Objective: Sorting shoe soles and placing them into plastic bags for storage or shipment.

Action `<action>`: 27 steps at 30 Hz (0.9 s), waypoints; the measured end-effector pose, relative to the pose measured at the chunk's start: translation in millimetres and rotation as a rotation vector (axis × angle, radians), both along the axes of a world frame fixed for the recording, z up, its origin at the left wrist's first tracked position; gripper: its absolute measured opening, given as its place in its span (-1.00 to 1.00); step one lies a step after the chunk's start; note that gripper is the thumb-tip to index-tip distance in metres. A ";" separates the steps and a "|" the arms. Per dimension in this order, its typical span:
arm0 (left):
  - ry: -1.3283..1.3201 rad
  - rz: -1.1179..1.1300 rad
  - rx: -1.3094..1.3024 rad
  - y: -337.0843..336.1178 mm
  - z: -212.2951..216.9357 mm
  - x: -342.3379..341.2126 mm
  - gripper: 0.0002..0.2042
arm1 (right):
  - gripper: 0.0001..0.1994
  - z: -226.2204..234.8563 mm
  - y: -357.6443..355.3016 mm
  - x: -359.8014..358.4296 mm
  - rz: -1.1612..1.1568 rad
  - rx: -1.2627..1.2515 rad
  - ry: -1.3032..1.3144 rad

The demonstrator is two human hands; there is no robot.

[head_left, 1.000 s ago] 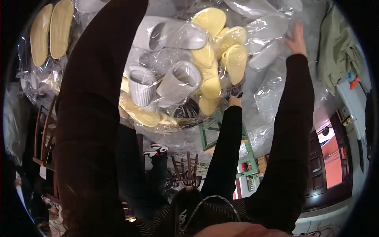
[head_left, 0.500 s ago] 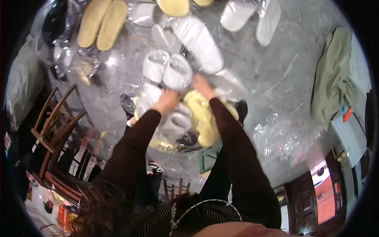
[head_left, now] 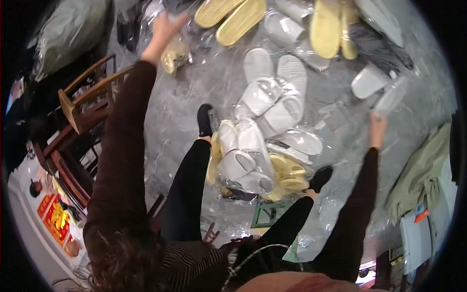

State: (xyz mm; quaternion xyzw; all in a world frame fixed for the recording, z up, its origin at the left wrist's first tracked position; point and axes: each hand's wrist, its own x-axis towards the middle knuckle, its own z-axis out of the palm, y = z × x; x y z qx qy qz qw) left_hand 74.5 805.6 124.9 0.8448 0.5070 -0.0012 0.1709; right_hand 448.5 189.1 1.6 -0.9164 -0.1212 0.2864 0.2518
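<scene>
At the far left my left hand (head_left: 167, 33) is stretched out, thumb and fingers apart, above plastic-wrapped footwear and a small yellow wrapped item (head_left: 172, 57). On the right, my right hand (head_left: 377, 127) is closed at the near end of a pair of white slippers (head_left: 390, 95) in clear plastic; its fingertips are partly hidden. Between my arms lie white slippers (head_left: 277, 104) in a clear bag, soles away from me. Nearer, between my feet, is a pile of bagged white slippers (head_left: 238, 163) and yellow slippers (head_left: 287, 170).
More yellow slippers (head_left: 241, 22) and grey-white slippers (head_left: 282, 29) lie along the far side. Wooden chairs (head_left: 92, 92) stand at left, below a large pale sack (head_left: 73, 36). A green stool (head_left: 265, 214) is near me. Olive cloth (head_left: 421, 170) hangs at right.
My hands have spread from the middle pile, the left to the far left and the right outward to the white slippers. My view has shifted, and the middle white slippers now lie uncovered by my hands.
</scene>
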 end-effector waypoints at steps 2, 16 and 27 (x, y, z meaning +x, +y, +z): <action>-0.344 0.306 -0.624 -21.3 19.1 36.0 -0.53 | -0.24 26.6 46.1 23.8 -0.377 0.215 0.200; 0.126 0.044 0.265 -10.4 -155.0 -6.4 -0.62 | -0.20 -114.1 161.8 -14.7 -0.404 0.182 0.082; -0.198 -0.148 -0.558 -196.8 -192.7 -22.0 -0.72 | -0.58 -76.3 221.4 -231.4 -0.088 0.381 0.383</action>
